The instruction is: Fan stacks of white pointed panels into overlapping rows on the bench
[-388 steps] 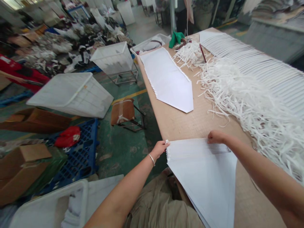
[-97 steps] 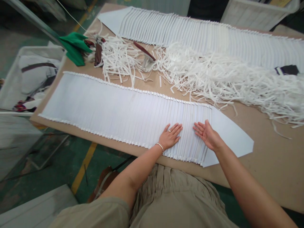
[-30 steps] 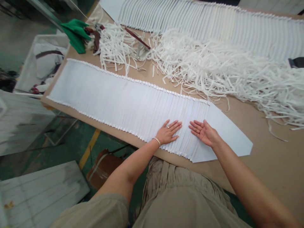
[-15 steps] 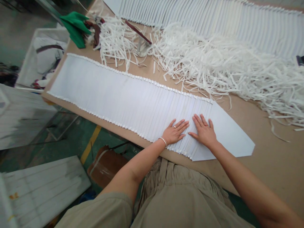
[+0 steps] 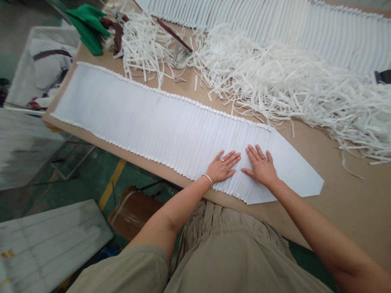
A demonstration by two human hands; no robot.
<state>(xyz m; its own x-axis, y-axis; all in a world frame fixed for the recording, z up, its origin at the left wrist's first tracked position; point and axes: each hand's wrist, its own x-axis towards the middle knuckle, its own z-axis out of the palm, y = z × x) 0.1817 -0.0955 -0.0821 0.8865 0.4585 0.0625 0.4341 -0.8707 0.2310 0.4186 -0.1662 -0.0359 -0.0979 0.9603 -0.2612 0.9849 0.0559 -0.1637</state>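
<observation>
A long run of overlapping white sheets (image 5: pixel 137 118) lies fanned out across the brown table, its edges stepped into narrow strips. At its right end, one sheet (image 5: pixel 293 162) shows a wide pointed face. My left hand (image 5: pixel 224 166) rests flat on the narrow strips, fingers spread toward the right. Just right of it, my right hand (image 5: pixel 260 166) also lies flat, fingers apart, over the last strips and the edge of the wide sheet. Neither hand grips anything; a small gap separates them.
Behind the sheets is a heap of shredded white strips (image 5: pixel 275 77). Another fanned row of sheets (image 5: pixel 244 20) lies farther back. A dark-red-handled tool (image 5: pixel 175 34) and green cloth (image 5: pixel 88 26) sit at upper left. A white bin (image 5: pixel 23 69) and brown seat (image 5: pixel 134 211) stand beside the table (image 5: pixel 345 219).
The view has shifted slightly, so the table's things appear a little farther left and up. Both hands stay flat on the sheets in nearly the same place.
</observation>
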